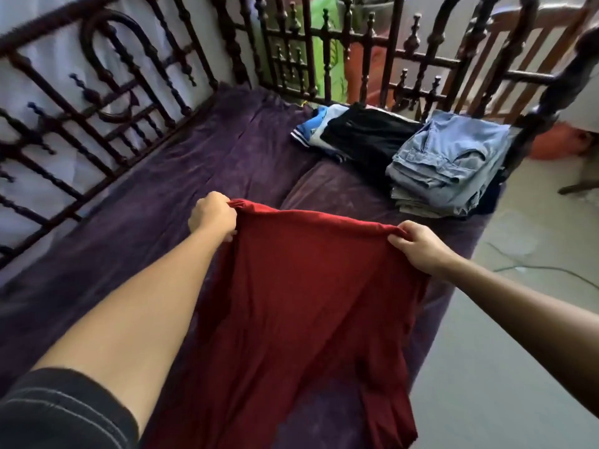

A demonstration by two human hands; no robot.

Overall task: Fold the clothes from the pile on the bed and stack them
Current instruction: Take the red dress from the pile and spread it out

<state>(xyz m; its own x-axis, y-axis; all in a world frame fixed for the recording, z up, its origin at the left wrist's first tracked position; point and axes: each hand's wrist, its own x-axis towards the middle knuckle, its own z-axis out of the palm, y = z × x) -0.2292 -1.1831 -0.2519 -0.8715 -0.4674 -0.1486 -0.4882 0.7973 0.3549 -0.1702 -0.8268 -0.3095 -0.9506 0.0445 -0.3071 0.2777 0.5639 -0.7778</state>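
Bed [136, 202]: purple sheet, dark turned-wood rails. Far corner: folded stack [444, 166], jeans uppermost. Pale floor [505, 367] beside. Both hands, left [212, 218] and right [418, 246], grip red garment [308, 303].

— Is there any writing to read?
— None that can be read. The red garment [308, 303] in the middle of the frame is plain cloth.
— And the folded things at the upper right?
— The jeans [453, 163] show only seams and a pocket flap. The black garment [366, 137] is plain, and the blue garment [309, 126] bears white stripes but no letters.
— The sleeve [58, 409] at the lower left?
— It has pale stitch lines only.
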